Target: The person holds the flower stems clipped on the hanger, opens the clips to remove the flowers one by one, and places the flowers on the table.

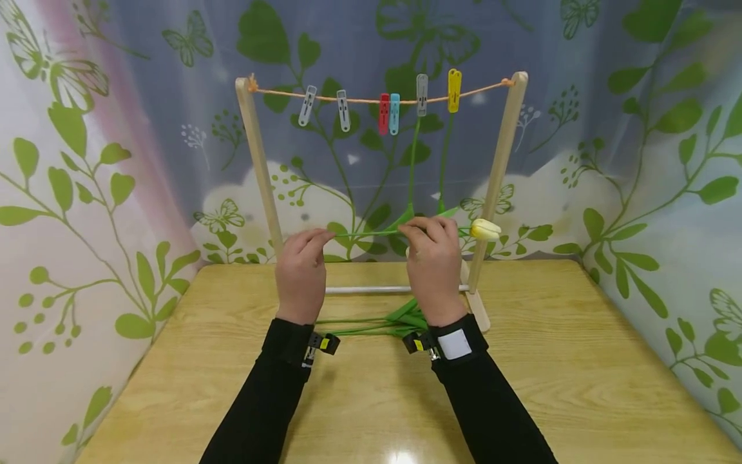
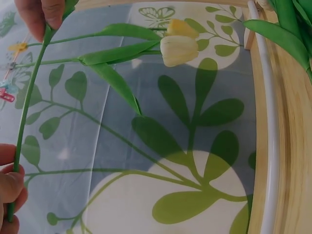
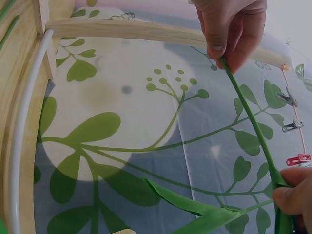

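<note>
A pale yellow tulip [image 1: 485,230] is held sideways in front of the rack, its green stem stretched between both hands. My left hand [image 1: 301,274] pinches the stem near its bare end. Nearer the blossom, my right hand [image 1: 435,270] pinches it where the leaf begins, as the right wrist view also shows. Behind, a white tulip [image 2: 179,50] and a yellow tulip [image 2: 183,28] hang heads down. A grey clothespin [image 1: 422,95] and a yellow clothespin [image 1: 454,91] on the orange string [image 1: 362,100] grip their stems.
Two grey clothespins, a red clothespin [image 1: 384,114] and a light blue clothespin [image 1: 395,114] hang on the string with no flower. More tulip stems [image 1: 359,326] lie on the wooden table [image 1: 203,386]. The rack has wooden posts [image 1: 503,161] and a white crossbar [image 1: 365,290]; a leaf-print curtain hangs behind.
</note>
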Available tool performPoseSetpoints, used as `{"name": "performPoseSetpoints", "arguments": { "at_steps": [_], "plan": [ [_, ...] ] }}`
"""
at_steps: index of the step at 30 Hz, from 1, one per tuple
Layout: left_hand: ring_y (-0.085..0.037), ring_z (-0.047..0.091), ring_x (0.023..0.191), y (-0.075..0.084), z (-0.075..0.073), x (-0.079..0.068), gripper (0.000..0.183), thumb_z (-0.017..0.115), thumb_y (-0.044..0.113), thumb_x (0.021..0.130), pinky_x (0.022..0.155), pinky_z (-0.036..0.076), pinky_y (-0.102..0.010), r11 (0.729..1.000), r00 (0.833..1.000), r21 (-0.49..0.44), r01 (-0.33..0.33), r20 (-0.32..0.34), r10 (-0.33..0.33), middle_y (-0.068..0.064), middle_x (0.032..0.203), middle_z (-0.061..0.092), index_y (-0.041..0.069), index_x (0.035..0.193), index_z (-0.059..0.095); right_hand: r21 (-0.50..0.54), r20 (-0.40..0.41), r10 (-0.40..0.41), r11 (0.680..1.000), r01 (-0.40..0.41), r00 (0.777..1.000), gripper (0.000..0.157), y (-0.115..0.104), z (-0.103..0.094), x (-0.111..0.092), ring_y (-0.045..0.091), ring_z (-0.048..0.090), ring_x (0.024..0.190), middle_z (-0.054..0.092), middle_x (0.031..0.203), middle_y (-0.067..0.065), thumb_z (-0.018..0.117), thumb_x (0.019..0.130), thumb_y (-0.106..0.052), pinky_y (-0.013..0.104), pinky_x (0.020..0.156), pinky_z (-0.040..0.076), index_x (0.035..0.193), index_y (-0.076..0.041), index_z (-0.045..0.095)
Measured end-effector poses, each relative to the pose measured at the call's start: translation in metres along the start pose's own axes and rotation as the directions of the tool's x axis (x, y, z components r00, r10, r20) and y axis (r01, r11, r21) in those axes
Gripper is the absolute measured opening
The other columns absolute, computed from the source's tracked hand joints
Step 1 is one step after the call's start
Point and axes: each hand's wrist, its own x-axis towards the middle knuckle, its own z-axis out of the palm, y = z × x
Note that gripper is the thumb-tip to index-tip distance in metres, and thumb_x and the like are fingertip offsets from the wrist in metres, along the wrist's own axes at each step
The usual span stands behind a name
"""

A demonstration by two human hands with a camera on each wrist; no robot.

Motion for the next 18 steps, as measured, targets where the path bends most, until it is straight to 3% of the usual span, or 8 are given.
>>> {"name": "performPoseSetpoints", "arguments": {
  "at_steps": [12,18],
  "plan": [
    [-0.026,0.066,0.101,0.0059,-0.0075,0.0035,0.031,0.052,-0.006,0.101,0.091,0.056,-0.035,0.999,0.996,0.045,0.026,0.089,-0.03,-0.007,0.107,0.073,0.011,0.108,0.077,-0.026,0.078,0.047,0.999,-0.045,0.996,0.023,-0.0035,-0.0061,0.0002,0.032,0.058,0.096,0.069,0.1,0.012,0.059,0.095,0.01,0.04,0.089,0.051,0.092,-0.004,0.078],
    [-0.027,0.068,0.098,0.0093,-0.0102,0.0058,0.029,0.055,-0.007,0.099,0.086,0.059,-0.039,0.997,0.992,0.078,0.021,0.119,-0.03,-0.008,0.104,0.074,0.01,0.105,0.078,-0.05,0.137,0.051,0.998,-0.045,0.989,0.033,-0.0026,-0.0086,-0.0012,0.034,0.06,0.094,0.07,0.1,0.014,0.054,0.091,0.019,0.04,0.088,0.053,0.093,-0.004,0.078]
  ]
}}
